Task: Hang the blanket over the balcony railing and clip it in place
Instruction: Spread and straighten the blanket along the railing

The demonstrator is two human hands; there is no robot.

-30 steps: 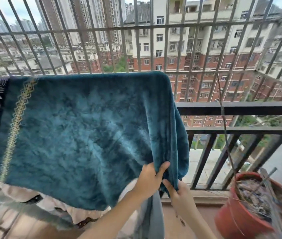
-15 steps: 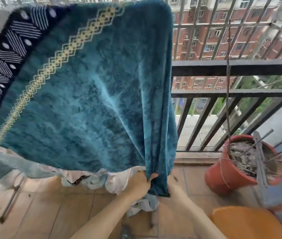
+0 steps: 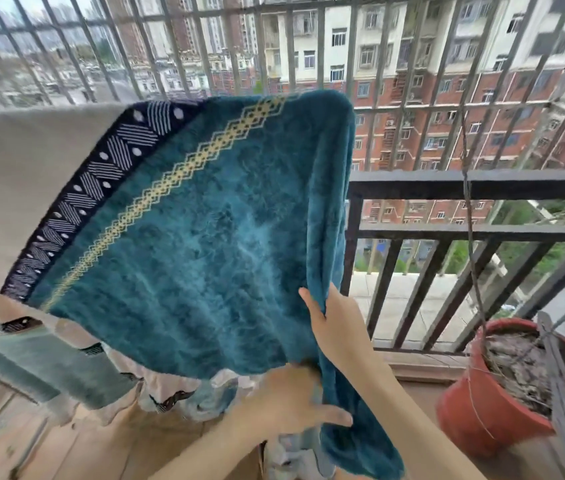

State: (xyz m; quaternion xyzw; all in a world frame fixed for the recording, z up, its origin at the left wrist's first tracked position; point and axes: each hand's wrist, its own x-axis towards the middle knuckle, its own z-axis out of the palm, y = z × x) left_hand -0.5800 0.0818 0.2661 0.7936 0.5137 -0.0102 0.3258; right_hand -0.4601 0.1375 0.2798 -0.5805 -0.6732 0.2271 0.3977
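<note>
The teal blanket [image 3: 184, 237] hangs draped over the balcony railing [image 3: 475, 184], covering its left section. A red flowerpot [image 3: 482, 407] with a bare stem stands just right of the blanket's free edge. The right hand [image 3: 336, 327] grips that edge, fingers wrapped around the fabric; the left hand [image 3: 291, 400] pinches the lower hem. Bare rail extends rightward.

Daylight fills the frame's top through a grey metal window grille [image 3: 343, 64], brick apartment blocks [image 3: 447, 109] beyond. Lower right, a red clay flowerpot [image 3: 475, 407] stands on tan floor tiles [image 3: 66, 445].
</note>
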